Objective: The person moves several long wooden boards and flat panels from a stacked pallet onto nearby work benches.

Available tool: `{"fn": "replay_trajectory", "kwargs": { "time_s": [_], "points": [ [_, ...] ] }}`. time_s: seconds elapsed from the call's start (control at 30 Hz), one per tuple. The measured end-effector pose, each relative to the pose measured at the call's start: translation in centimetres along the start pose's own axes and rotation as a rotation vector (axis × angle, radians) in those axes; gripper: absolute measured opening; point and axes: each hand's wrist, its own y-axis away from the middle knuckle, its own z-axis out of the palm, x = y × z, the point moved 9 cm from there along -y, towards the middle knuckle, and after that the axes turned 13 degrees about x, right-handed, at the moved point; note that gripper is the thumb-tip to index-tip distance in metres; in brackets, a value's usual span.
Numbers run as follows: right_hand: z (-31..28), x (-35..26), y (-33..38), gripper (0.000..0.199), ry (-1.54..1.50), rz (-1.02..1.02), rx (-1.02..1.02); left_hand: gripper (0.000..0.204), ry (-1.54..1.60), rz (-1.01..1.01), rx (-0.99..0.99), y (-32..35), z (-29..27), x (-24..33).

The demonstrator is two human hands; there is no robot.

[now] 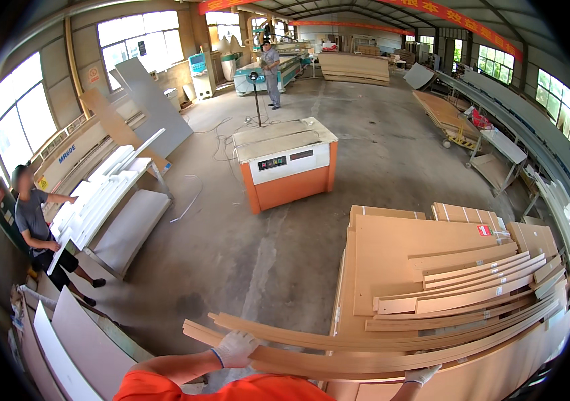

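My left hand (237,349), in a white glove, is wrapped around long light-brown wooden strips (338,361) near their left end. At their near edge, further right, my gloved right hand (423,374) grips the same strips, its fingers partly hidden. The left ends of the strips jut out past the stack, and the right part lies over it. Beneath and behind them is a stack of flat brown panels (385,250). Several shorter wooden strips (462,294) lie on top of it.
An orange and white strapping machine (288,167) stands ahead. At the left, a person (34,220) works at a table of white strips (101,194). Another person (271,73) stands far back. Leaning panels (74,347) are at the lower left, and a wheeled trolley (448,113) far right.
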Motion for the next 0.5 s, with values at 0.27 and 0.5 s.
{"fn": "replay_trajectory", "kwargs": {
  "time_s": [0.27, 0.5],
  "points": [
    [-3.7, -1.7, -9.1, 0.095, -0.007, 0.014, -0.088, 0.041, -0.016, 0.055, 0.138, -1.0, -2.9, 1.1],
    [7.0, 4.4, 2.5, 0.091, 0.302, 0.048, -0.041, 0.054, -0.036, -0.067, 0.203, 3.1, -2.3, -2.4]
  ]
}}
